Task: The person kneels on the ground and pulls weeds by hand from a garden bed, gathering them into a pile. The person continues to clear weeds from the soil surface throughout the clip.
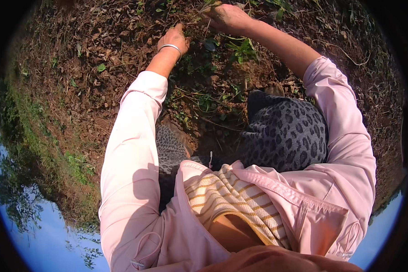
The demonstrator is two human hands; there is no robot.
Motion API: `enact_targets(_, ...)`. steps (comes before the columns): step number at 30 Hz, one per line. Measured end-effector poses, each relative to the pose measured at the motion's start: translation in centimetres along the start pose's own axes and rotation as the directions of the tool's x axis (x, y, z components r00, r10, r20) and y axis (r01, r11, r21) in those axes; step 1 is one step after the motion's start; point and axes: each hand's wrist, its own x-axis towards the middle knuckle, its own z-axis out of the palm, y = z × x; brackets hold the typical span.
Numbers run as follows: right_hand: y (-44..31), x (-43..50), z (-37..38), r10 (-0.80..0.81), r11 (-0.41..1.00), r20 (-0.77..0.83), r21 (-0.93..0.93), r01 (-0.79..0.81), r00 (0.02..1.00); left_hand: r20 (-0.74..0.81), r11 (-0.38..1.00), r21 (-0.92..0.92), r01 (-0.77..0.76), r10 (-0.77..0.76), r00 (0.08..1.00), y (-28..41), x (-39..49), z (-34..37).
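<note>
My right hand (227,19) is at the top of the view, its fingers closed around a bunch of plant stems (209,6). The far ends of the stems run out at the picture's upper edge. Lower and to the left, my left hand (174,38), with a silver bangle (170,46) at the wrist, reaches down to the leaf litter (119,44). One finger points forward and the others curl under, so whether they grip anything is hidden. Between my forearms a green leafy plant (242,50) grows from the reddish soil.
My bent knee (287,131) in leopard-print trousers rises at the right. Low green weeds (205,102) and dry stalks lie between my legs. A grassy strip (37,125) runs along the left, with trees (17,200) beyond. A thin dry vine (346,54) curves at the right.
</note>
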Motion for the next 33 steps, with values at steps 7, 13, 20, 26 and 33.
enact_targets(7, 5.6, -2.0, 3.4, 0.26, 0.95, -0.294, -0.096, -0.299, 0.92, -0.111, 0.967, -0.038, 0.251, -0.254, 0.961, 3.3, 2.4, 3.5)
enact_targets(13, 8.3, -2.4, 1.7, 0.356, 0.923, 0.226, -0.239, -0.303, 0.907, 0.001, 0.996, -0.032, 0.078, -0.078, 0.997, -2.3, 5.3, 4.9)
enact_targets(20, -2.6, -10.2, 2.7, -0.209, 0.841, 0.446, 0.536, -0.073, 0.871, -0.144, 0.856, -0.5, -0.128, 0.063, 0.988, -4.5, 5.2, 5.2)
enact_targets(26, -5.2, -14.5, 6.4, -0.265, 0.961, 0.311, 0.161, 0.225, 0.913, -0.298, 0.074, -0.952, -0.297, 0.004, 0.955, -2.9, 9.0, -6.2)
enact_targets(33, 1.6, -11.3, 5.4, 0.226, 0.956, 0.152, -0.224, -0.19, 0.962, -0.282, 0.964, -0.187, -0.19, 0.133, 0.95, -0.7, 11.2, -1.5)
